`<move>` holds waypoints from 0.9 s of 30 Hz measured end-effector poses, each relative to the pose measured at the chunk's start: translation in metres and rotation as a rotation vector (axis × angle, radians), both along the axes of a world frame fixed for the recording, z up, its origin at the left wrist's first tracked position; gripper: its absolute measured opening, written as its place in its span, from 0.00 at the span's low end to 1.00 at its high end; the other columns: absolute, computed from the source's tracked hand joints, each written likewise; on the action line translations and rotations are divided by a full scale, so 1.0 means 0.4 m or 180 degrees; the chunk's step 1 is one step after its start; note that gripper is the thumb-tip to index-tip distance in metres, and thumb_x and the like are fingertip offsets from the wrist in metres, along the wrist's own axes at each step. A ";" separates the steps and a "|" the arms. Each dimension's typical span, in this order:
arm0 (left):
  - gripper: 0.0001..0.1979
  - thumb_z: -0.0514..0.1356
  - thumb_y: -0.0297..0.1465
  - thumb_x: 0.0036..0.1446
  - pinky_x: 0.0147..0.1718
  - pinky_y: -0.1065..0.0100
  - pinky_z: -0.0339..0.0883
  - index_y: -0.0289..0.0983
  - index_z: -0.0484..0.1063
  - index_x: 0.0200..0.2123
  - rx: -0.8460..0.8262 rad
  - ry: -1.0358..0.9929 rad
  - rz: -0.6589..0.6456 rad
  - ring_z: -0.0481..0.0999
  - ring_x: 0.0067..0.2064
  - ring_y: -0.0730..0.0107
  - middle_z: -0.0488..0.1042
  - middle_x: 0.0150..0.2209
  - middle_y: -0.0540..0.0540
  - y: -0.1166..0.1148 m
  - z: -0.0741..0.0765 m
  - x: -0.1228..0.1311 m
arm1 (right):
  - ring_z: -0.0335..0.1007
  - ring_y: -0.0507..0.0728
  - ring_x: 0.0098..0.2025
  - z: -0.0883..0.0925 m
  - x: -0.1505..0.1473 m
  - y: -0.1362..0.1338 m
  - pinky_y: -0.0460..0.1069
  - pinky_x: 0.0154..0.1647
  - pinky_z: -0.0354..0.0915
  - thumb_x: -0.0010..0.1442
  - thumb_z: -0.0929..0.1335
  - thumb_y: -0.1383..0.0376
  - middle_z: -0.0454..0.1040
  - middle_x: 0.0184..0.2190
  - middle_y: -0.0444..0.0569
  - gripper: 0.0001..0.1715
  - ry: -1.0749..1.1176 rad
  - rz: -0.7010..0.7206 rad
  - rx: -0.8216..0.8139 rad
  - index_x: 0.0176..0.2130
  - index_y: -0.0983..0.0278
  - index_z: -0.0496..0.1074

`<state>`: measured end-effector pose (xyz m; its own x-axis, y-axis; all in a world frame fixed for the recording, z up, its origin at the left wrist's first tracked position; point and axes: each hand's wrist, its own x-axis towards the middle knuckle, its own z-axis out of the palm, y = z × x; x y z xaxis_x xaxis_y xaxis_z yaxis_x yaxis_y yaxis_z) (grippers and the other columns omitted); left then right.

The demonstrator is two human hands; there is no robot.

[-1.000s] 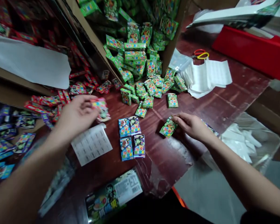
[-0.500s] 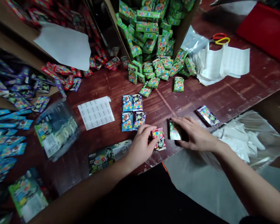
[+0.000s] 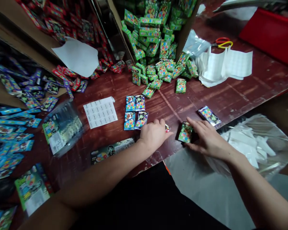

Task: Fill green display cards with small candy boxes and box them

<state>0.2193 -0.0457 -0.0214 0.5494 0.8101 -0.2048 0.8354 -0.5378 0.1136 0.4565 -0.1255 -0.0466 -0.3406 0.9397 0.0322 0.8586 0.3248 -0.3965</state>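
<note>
My left hand point(image 3: 154, 132) is closed over a small red box point(image 3: 167, 128); only a corner of it shows past the fingers. Index finger and thumb of my right hand point(image 3: 206, 138) grip the ends of a small green cartoon-printed box point(image 3: 185, 132) near the table edge. Just left of my left hand, two blue boxes point(image 3: 129, 121) and two purple boxes point(image 3: 140, 103) lie face up in a two-by-two block. Another purple-topped box point(image 3: 209, 116) rests beyond my right hand.
Green boxes point(image 3: 161, 68) spill from a carton at the back; red point(image 3: 62, 22), purple point(image 3: 26, 84) and blue boxes point(image 3: 9, 140) pile up leftward. A sticker sheet point(image 3: 100, 112), plastic-wrapped packs point(image 3: 62, 129), scissors point(image 3: 224, 43) and a clear bag of scraps point(image 3: 251, 143) are around.
My left hand has turned over the red box, now mostly covering it. The green box in my right hand has shifted slightly right and tilted, its printed face showing more clearly.
</note>
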 end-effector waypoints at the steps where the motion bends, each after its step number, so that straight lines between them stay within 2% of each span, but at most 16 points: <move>1: 0.36 0.53 0.56 0.62 0.33 0.61 0.67 0.28 0.69 0.55 -0.0015 0.0043 0.0114 0.81 0.38 0.48 0.78 0.38 0.32 0.002 -0.007 0.013 | 0.67 0.70 0.53 0.001 -0.004 -0.010 0.64 0.53 0.66 0.60 0.70 0.50 0.70 0.56 0.62 0.55 0.0005 -0.0021 -0.0039 0.73 0.65 0.42; 4: 0.43 0.47 0.58 0.64 0.31 0.63 0.65 0.26 0.59 0.64 -0.0065 0.0179 0.0221 0.82 0.35 0.49 0.80 0.31 0.33 -0.001 -0.012 0.026 | 0.67 0.70 0.52 0.003 -0.029 -0.024 0.64 0.52 0.67 0.60 0.70 0.51 0.69 0.58 0.61 0.54 0.0100 0.0023 -0.0147 0.73 0.62 0.42; 7: 0.39 0.45 0.57 0.66 0.32 0.63 0.66 0.30 0.62 0.64 -0.0109 0.0182 0.0154 0.82 0.35 0.50 0.81 0.32 0.36 -0.016 0.025 -0.020 | 0.64 0.71 0.57 -0.001 -0.056 -0.010 0.66 0.55 0.65 0.60 0.71 0.52 0.67 0.62 0.62 0.54 0.0259 0.0131 -0.0152 0.73 0.63 0.43; 10: 0.31 0.51 0.54 0.65 0.38 0.61 0.69 0.39 0.66 0.61 -0.0058 -0.0133 0.0058 0.82 0.42 0.53 0.81 0.41 0.40 -0.027 0.086 -0.135 | 0.53 0.73 0.68 -0.015 -0.080 0.020 0.71 0.66 0.54 0.59 0.71 0.45 0.56 0.69 0.64 0.61 0.0393 0.0367 -0.0090 0.73 0.64 0.38; 12: 0.31 0.56 0.54 0.62 0.46 0.57 0.70 0.42 0.65 0.61 -0.0068 -0.0262 0.0043 0.79 0.48 0.52 0.79 0.49 0.42 -0.030 0.113 -0.240 | 0.44 0.74 0.72 -0.031 -0.099 0.041 0.74 0.69 0.46 0.55 0.70 0.38 0.46 0.73 0.66 0.70 0.0476 0.0469 0.0028 0.74 0.66 0.33; 13: 0.33 0.58 0.55 0.60 0.50 0.55 0.69 0.43 0.65 0.62 -0.0101 -0.0241 0.0038 0.78 0.51 0.51 0.78 0.52 0.42 -0.032 0.117 -0.295 | 0.43 0.75 0.73 -0.040 -0.110 0.051 0.74 0.69 0.44 0.53 0.70 0.36 0.45 0.73 0.66 0.72 0.0508 0.0490 0.0099 0.74 0.66 0.32; 14: 0.36 0.61 0.55 0.57 0.53 0.53 0.68 0.42 0.64 0.63 -0.0146 -0.0194 0.0022 0.76 0.54 0.49 0.76 0.55 0.40 -0.035 0.115 -0.347 | 0.45 0.75 0.72 -0.048 -0.122 0.059 0.74 0.69 0.45 0.54 0.69 0.36 0.47 0.72 0.66 0.71 0.0537 0.0494 0.0172 0.74 0.66 0.32; 16: 0.46 0.66 0.56 0.49 0.58 0.48 0.63 0.40 0.60 0.66 -0.0228 -0.0096 -0.0037 0.70 0.60 0.44 0.69 0.62 0.37 -0.048 0.092 -0.437 | 0.54 0.73 0.69 -0.060 -0.147 0.069 0.72 0.68 0.50 0.59 0.69 0.40 0.57 0.69 0.65 0.62 0.0608 0.0531 0.0261 0.73 0.65 0.38; 18: 0.52 0.69 0.54 0.45 0.62 0.45 0.58 0.39 0.55 0.68 -0.0334 -0.0090 -0.0093 0.64 0.64 0.41 0.64 0.66 0.35 -0.070 0.060 -0.494 | 0.62 0.70 0.64 -0.062 -0.175 0.073 0.69 0.65 0.57 0.62 0.69 0.47 0.64 0.65 0.61 0.52 0.0790 0.0637 0.0233 0.72 0.62 0.45; 20: 0.49 0.69 0.48 0.49 0.63 0.45 0.56 0.39 0.54 0.69 -0.0466 -0.0218 -0.0111 0.63 0.65 0.42 0.63 0.66 0.34 -0.094 0.032 -0.520 | 0.64 0.68 0.63 -0.054 -0.208 0.072 0.66 0.62 0.63 0.62 0.70 0.50 0.66 0.63 0.59 0.48 0.1077 0.0801 0.0167 0.71 0.61 0.49; 22: 0.44 0.67 0.43 0.53 0.63 0.48 0.57 0.38 0.54 0.69 -0.0579 -0.0431 -0.0119 0.64 0.64 0.46 0.64 0.64 0.35 -0.110 0.017 -0.526 | 0.64 0.67 0.63 -0.044 -0.247 0.070 0.65 0.62 0.64 0.60 0.72 0.52 0.66 0.63 0.58 0.47 0.1330 0.1003 0.0109 0.69 0.60 0.51; 27: 0.42 0.66 0.41 0.55 0.64 0.49 0.55 0.40 0.54 0.68 -0.0608 -0.0827 -0.0166 0.62 0.64 0.48 0.63 0.64 0.37 -0.117 0.023 -0.549 | 0.63 0.67 0.64 -0.035 -0.333 0.072 0.64 0.63 0.63 0.59 0.72 0.51 0.67 0.62 0.58 0.45 0.1450 0.1286 0.0016 0.68 0.61 0.55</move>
<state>-0.0002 -0.0927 -0.0122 0.6429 0.7399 -0.1980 0.7371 -0.5274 0.4225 0.3234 -0.0966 -0.0606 -0.6212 0.7383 0.2626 0.4112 0.5924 -0.6928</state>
